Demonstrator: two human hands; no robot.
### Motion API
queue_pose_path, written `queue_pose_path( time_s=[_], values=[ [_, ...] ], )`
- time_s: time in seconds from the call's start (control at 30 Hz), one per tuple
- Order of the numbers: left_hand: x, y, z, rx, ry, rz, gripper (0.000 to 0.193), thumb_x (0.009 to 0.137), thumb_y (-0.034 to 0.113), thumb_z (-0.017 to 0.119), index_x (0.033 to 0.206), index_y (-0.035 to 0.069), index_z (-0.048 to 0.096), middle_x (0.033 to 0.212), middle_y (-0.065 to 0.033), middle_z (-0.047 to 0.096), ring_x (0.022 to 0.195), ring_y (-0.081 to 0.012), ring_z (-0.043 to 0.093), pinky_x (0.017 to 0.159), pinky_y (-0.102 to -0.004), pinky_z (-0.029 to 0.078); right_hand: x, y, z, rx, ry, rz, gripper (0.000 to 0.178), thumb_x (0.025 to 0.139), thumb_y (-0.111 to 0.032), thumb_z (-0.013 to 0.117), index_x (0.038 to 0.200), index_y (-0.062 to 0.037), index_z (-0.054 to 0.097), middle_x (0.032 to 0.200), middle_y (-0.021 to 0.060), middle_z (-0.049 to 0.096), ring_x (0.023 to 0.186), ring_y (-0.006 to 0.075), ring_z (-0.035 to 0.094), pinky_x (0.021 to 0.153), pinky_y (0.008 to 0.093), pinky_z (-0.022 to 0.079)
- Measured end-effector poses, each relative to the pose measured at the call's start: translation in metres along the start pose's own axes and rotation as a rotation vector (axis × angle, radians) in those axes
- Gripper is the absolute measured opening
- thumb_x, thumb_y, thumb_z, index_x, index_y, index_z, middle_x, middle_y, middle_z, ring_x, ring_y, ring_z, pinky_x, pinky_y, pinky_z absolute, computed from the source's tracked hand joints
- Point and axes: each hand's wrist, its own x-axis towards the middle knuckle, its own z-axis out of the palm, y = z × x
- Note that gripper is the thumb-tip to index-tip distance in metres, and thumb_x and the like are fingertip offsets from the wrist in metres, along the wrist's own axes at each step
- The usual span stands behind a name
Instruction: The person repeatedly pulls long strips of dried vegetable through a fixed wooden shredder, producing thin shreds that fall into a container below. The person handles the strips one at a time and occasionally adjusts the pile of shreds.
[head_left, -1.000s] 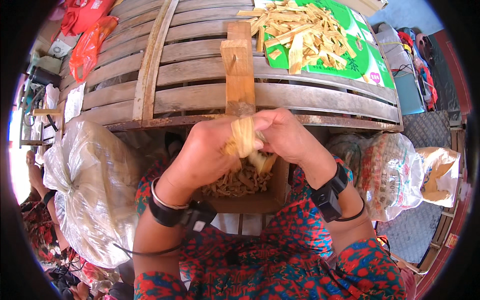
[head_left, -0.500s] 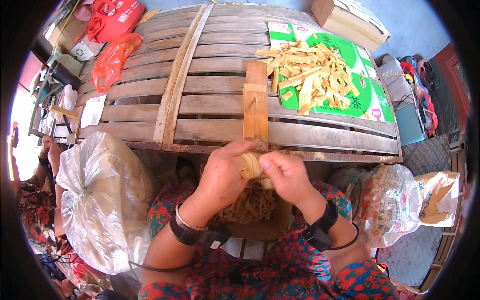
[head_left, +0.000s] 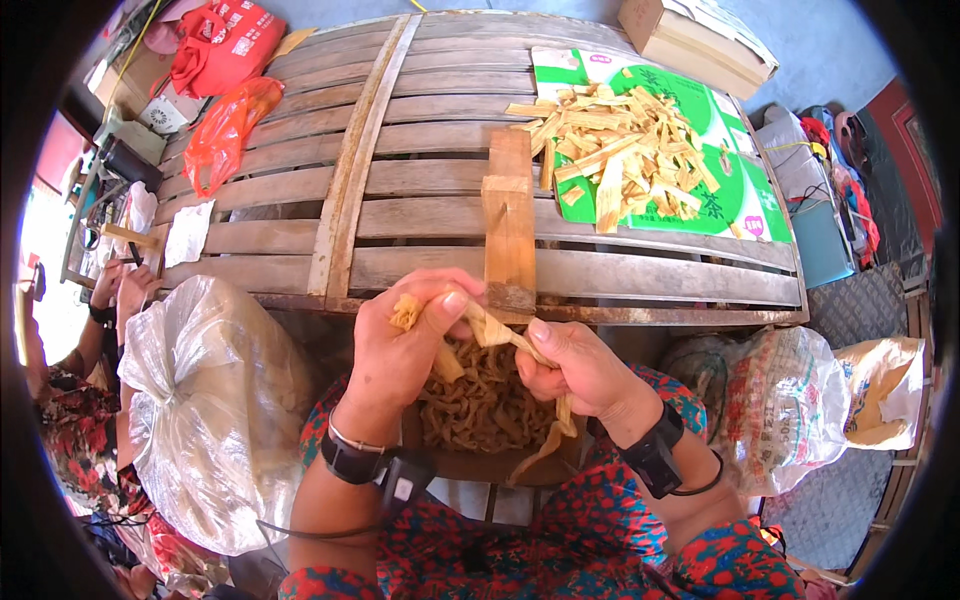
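My left hand (head_left: 400,335) is closed round a folded end of a pliable tan strip (head_left: 488,327), and a crumpled tan tuft shows at its thumb. From there the strip runs to my right hand (head_left: 580,368), which pinches it between thumb and fingers, with a long tail hanging below. What the strip is made of I cannot tell. Under my hands, between my knees, a box (head_left: 470,468) holds many shrivelled brown strips (head_left: 485,410). Just beyond my hands, a stepped wooden block (head_left: 510,225) lies at the edge of the slatted table (head_left: 430,262).
Flat yellow pieces (head_left: 625,150) are heaped on a green cardboard sheet (head_left: 755,190), near a carton (head_left: 690,45). Red bags (head_left: 228,50) lie far left. A stuffed clear plastic bag (head_left: 215,410) stands left, a woven sack (head_left: 770,410) right. Another person's hands (head_left: 125,285) are at far left.
My hands have moved apart. The tan strip, bunched into a coil between them before, now stretches from one to the other with a tail hanging down. More of the box's contents shows.
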Motion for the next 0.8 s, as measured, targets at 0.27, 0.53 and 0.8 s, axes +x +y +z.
queue_pose_path(
  time_s=[0.27,0.53,0.8],
  values=[
    [-0.001,-0.006,0.005,-0.076,-0.208,-0.411,0.024,0.079,0.009,0.074,0.097,0.000,0.061,0.076,-0.0046,0.063,0.057,-0.0098,0.057,0.050,-0.0211,0.045,0.008,0.003,-0.001,-0.440,0.290,-0.081,0.035,0.093,-0.036,0.062,0.084,-0.0014,0.065,0.064,-0.0054,0.050,0.060,0.0041,0.043,0.050,0.0203,0.034],
    [0.013,-0.020,0.010,-0.045,0.073,-0.356,0.009,0.082,0.001,0.065,0.089,0.003,0.058,0.072,-0.0036,0.059,0.060,-0.0090,0.053,0.055,-0.0222,0.043,0.018,-0.004,-0.030,-0.612,0.531,-0.336,0.014,0.088,-0.013,0.069,0.086,-0.0014,0.061,0.076,-0.0034,0.061,0.069,0.0021,0.050,0.060,0.0203,0.043],
    [0.058,-0.066,0.011,0.165,0.230,-0.312,0.014,0.087,0.015,0.066,0.088,0.001,0.062,0.073,0.0024,0.055,0.065,-0.0063,0.047,0.056,-0.0236,0.040,0.068,-0.015,-0.038,-1.427,0.864,-0.382,0.021,0.087,-0.026,0.064,0.091,-0.0087,0.054,0.069,0.0136,0.064,0.069,0.0352,0.063,0.061,0.0434,0.049]
  ],
)
